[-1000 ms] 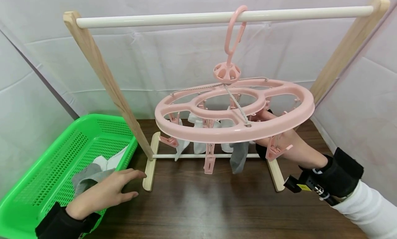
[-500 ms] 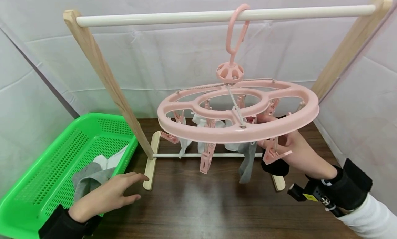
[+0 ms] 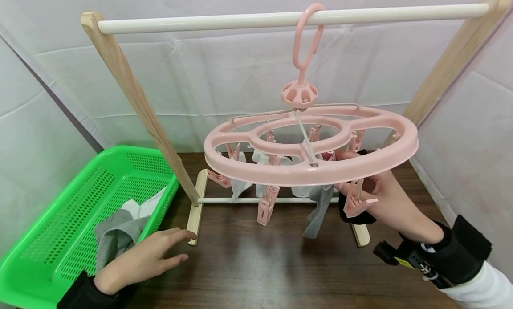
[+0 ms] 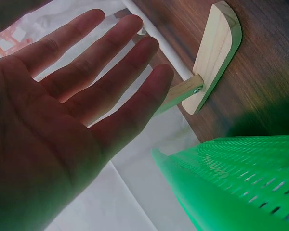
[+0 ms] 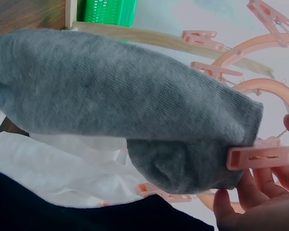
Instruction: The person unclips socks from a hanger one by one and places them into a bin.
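Note:
My right hand point(image 3: 384, 189) is under the pink clip hanger point(image 3: 256, 172), fingers and thumb about a pink clothespin point(image 5: 260, 157). That clothespin bites the cuff of a grey sock point(image 5: 135, 91), and the fingertips point(image 5: 224, 202) are right at the cuff. In the head view the sock dangles below the ring, its upper part partly hidden. A black sock point(image 3: 356, 211) hangs beside the right hand, and white socks point(image 5: 62, 168) hang behind. My left hand point(image 3: 144, 260) hovers by the green basket point(image 3: 52, 202), palm bare and fingers loosely extended point(image 4: 77, 96).
The hanger's hook point(image 3: 298, 37) loops over the white rod point(image 3: 200, 24) of a wooden stand point(image 3: 136, 99). Grey and white socks point(image 3: 120, 233) lie in the basket. Several clothespins point(image 3: 267, 205) dangle from the ring. A lower rail point(image 3: 224, 201) crosses near the brown table point(image 3: 248, 264).
The hanger has shifted slightly right and turned, and my right hand has come right with it. The grey sock has swung. My left hand has drifted slightly right and down.

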`<state>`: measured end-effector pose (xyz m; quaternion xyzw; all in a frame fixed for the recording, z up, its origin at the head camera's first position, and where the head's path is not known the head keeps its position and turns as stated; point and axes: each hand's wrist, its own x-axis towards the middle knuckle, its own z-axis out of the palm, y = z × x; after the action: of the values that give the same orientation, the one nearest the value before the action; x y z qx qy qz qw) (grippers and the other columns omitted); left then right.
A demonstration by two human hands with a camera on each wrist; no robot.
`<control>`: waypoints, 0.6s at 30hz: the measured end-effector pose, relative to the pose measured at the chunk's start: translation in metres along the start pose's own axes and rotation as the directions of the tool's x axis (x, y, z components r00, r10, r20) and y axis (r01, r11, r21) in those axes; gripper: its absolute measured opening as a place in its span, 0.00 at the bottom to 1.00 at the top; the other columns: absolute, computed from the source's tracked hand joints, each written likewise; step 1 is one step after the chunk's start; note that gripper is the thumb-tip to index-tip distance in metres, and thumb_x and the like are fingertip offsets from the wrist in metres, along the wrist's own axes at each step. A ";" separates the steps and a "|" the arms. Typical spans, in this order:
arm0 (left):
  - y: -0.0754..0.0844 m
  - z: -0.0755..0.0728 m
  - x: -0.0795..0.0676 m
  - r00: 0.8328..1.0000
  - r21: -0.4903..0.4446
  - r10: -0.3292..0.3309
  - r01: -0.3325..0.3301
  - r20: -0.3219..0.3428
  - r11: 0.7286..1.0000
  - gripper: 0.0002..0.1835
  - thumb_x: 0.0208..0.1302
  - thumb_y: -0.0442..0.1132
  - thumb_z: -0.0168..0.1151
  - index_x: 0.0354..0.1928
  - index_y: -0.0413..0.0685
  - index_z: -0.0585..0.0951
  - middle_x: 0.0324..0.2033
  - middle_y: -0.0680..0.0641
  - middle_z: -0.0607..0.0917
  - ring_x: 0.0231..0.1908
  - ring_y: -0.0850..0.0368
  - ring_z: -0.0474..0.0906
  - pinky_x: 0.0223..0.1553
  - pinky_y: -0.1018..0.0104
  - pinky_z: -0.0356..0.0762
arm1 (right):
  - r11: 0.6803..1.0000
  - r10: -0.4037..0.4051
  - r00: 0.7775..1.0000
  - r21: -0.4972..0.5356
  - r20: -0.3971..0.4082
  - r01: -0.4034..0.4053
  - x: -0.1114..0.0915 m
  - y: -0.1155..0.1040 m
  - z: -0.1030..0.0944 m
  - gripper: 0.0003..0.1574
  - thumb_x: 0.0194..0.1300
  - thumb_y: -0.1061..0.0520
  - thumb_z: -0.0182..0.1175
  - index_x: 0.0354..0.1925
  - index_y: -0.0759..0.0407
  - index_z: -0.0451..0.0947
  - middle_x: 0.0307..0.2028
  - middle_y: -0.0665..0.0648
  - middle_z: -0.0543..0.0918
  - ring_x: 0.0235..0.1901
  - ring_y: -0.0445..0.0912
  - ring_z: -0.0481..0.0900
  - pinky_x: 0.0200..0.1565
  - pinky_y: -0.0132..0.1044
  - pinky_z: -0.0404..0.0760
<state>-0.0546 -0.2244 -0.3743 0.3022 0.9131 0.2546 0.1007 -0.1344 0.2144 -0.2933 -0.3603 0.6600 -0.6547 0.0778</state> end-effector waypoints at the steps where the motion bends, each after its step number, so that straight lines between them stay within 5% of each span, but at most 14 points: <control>1: -0.001 0.001 -0.001 1.000 -0.001 0.001 -0.001 -0.003 1.000 0.20 0.64 0.35 0.64 0.57 0.42 0.76 0.48 0.46 0.81 0.48 0.51 0.79 0.45 0.59 0.77 | 0.999 0.019 1.000 -0.049 -0.009 -0.020 -0.001 -0.002 0.000 0.35 0.67 0.77 0.48 0.70 0.63 0.60 0.38 0.53 0.77 0.20 0.45 0.72 0.19 0.36 0.70; 6: -0.001 0.002 -0.001 1.000 -0.009 0.002 -0.002 -0.005 1.000 0.20 0.64 0.35 0.64 0.57 0.42 0.76 0.47 0.46 0.81 0.47 0.51 0.79 0.44 0.60 0.77 | 0.972 0.128 0.991 -0.195 -0.041 -0.134 -0.003 -0.012 0.001 0.38 0.67 0.75 0.52 0.72 0.59 0.59 0.35 0.55 0.77 0.24 0.48 0.80 0.25 0.40 0.81; 10: 0.000 0.003 -0.001 1.000 -0.016 -0.007 0.007 0.004 1.000 0.19 0.64 0.35 0.64 0.57 0.42 0.76 0.48 0.45 0.81 0.48 0.50 0.79 0.45 0.59 0.77 | 0.970 0.081 0.997 -0.229 -0.016 -0.082 -0.001 -0.014 0.000 0.36 0.65 0.76 0.53 0.69 0.62 0.62 0.30 0.56 0.78 0.22 0.50 0.81 0.25 0.37 0.79; 18: 0.001 0.015 0.003 1.000 -0.067 0.014 -0.014 0.012 0.998 0.18 0.66 0.35 0.63 0.56 0.41 0.76 0.46 0.45 0.82 0.48 0.50 0.79 0.45 0.59 0.77 | 0.995 -0.014 1.000 -0.099 0.012 0.015 0.003 -0.009 0.004 0.33 0.61 0.81 0.53 0.63 0.65 0.66 0.33 0.60 0.78 0.23 0.49 0.78 0.22 0.35 0.72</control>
<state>-0.0514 -0.2157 -0.3860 0.3067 0.9012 0.2839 0.1146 -0.1305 0.2106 -0.2841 -0.3722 0.6885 -0.6196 0.0588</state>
